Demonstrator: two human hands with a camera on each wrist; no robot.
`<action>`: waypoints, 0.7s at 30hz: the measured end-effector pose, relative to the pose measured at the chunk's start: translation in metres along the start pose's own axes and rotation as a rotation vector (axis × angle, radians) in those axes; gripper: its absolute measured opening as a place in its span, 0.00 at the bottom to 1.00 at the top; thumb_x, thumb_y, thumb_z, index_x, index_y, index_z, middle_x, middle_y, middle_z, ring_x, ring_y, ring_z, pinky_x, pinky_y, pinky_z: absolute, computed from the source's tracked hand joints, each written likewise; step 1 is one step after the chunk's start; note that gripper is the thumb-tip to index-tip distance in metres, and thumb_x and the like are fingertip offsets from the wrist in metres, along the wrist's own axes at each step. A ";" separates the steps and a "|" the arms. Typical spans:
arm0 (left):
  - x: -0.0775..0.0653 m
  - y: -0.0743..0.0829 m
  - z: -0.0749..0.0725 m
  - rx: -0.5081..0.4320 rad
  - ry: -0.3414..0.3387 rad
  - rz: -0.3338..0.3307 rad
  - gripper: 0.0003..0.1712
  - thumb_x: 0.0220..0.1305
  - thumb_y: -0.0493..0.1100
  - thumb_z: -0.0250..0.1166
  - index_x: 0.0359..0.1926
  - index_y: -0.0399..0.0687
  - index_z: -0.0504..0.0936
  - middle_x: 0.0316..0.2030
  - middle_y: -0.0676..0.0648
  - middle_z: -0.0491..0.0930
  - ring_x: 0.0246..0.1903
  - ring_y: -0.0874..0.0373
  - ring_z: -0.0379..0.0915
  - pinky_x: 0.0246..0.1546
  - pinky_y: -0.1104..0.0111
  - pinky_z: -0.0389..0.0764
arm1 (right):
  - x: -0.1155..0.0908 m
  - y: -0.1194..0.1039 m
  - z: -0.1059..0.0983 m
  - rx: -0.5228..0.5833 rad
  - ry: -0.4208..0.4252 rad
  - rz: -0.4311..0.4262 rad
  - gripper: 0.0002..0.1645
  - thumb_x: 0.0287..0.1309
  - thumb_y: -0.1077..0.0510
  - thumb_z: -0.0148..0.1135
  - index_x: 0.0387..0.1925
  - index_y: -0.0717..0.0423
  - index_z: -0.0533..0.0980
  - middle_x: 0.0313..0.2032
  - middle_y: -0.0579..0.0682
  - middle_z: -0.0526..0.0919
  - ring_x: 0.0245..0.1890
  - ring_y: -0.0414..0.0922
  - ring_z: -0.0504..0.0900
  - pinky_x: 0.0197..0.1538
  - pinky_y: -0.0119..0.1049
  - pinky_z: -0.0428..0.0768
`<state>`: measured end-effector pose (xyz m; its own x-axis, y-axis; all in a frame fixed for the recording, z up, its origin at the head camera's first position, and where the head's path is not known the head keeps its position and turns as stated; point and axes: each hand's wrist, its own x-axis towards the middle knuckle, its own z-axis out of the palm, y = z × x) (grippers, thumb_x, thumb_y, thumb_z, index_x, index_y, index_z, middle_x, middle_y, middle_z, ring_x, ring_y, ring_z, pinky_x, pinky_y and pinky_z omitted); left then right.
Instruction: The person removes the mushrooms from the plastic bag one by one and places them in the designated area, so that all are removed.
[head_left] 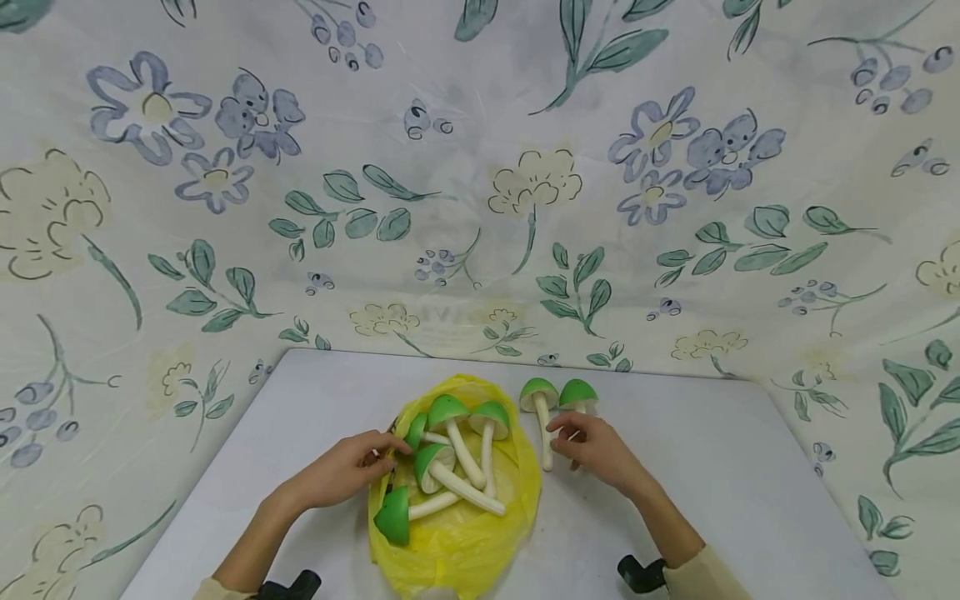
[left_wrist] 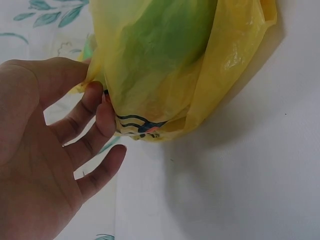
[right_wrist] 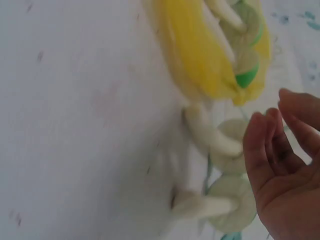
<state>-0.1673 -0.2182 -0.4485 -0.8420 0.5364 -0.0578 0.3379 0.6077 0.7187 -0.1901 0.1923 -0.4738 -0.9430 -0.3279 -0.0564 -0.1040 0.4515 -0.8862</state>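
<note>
A yellow plastic bag (head_left: pixel 480 558) lies spread on the table, with several toy mushrooms (head_left: pixel 453 487) on it, green-capped and white-stemmed. At the bag's left edge, my left hand (head_left: pixel 352 471) pinches the thin plastic between thumb and fingertips; the left wrist view shows this hold on the bag (left_wrist: pixel 155 90) up close. Two more toy mushrooms lie right of the bag, one with its whole stem (head_left: pixel 545 429) showing, the other cap (head_left: pixel 577 393) partly behind my right hand (head_left: pixel 600 450). That hand hovers beside them, fingers loosely bent and holding nothing in the right wrist view.
The white table (head_left: pixel 697 492) reaches back to a wall hung with floral cloth (head_left: pixel 450 217). Dark wrist-camera pieces (head_left: pixel 641 575) sit by both forearms. White tabletop stretches left and right of the bag.
</note>
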 end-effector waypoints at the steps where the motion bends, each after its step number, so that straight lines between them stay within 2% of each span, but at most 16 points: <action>1: 0.000 0.000 0.000 0.002 0.001 0.001 0.14 0.75 0.41 0.57 0.57 0.47 0.81 0.54 0.44 0.80 0.47 0.58 0.73 0.44 0.68 0.77 | 0.000 -0.004 0.003 0.000 -0.039 -0.022 0.17 0.66 0.56 0.65 0.53 0.59 0.79 0.37 0.52 0.78 0.33 0.55 0.79 0.33 0.42 0.84; 5: 0.001 -0.001 0.000 0.006 0.004 0.012 0.14 0.75 0.41 0.57 0.57 0.47 0.81 0.52 0.44 0.80 0.46 0.58 0.72 0.44 0.68 0.77 | 0.001 -0.022 0.015 0.029 -0.170 -0.083 0.17 0.67 0.56 0.64 0.53 0.61 0.79 0.38 0.53 0.79 0.35 0.57 0.80 0.34 0.42 0.84; 10: 0.001 -0.002 0.000 0.002 0.004 0.016 0.14 0.75 0.40 0.57 0.57 0.46 0.81 0.51 0.45 0.80 0.44 0.59 0.72 0.43 0.68 0.77 | 0.001 -0.041 0.034 0.049 -0.256 -0.117 0.15 0.67 0.59 0.63 0.52 0.61 0.79 0.38 0.52 0.79 0.37 0.53 0.80 0.36 0.40 0.85; 17: 0.001 -0.002 0.000 0.004 0.001 0.023 0.14 0.75 0.39 0.57 0.57 0.45 0.81 0.50 0.44 0.80 0.43 0.59 0.71 0.42 0.68 0.77 | 0.004 -0.053 0.058 -0.039 -0.376 -0.127 0.13 0.65 0.58 0.65 0.50 0.54 0.82 0.40 0.47 0.81 0.40 0.43 0.80 0.42 0.35 0.82; 21: 0.002 -0.003 0.000 0.000 0.003 0.037 0.14 0.75 0.39 0.57 0.57 0.46 0.81 0.51 0.44 0.80 0.44 0.59 0.71 0.42 0.68 0.76 | 0.009 -0.057 0.066 -0.103 -0.393 -0.128 0.13 0.64 0.56 0.66 0.50 0.50 0.82 0.40 0.43 0.82 0.40 0.41 0.80 0.40 0.31 0.79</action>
<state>-0.1698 -0.2191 -0.4503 -0.8301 0.5569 -0.0291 0.3687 0.5873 0.7205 -0.1715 0.1092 -0.4541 -0.7305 -0.6690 -0.1371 -0.2623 0.4602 -0.8482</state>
